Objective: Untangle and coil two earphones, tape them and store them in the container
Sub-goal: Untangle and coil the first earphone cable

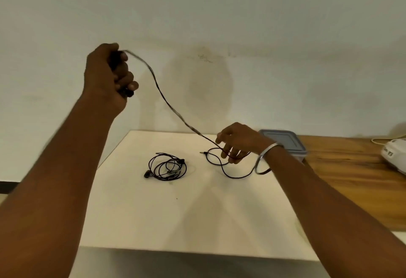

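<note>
Earphone cable [167, 104] ran taut from the upper left of the frame down to the centre right, its slack looping on the white counter [175, 222] and ending in a plug [202, 152]. The left hand [105, 75], raised high, gripped the upper end in closed fingers. The right hand [239, 141], low over the counter, held the cable between down-curled fingers, a bangle [263, 161] at its wrist. A second earphone [168, 166] lay coiled at centre. A lidded container [285, 143] stood just behind the right hand.
</note>
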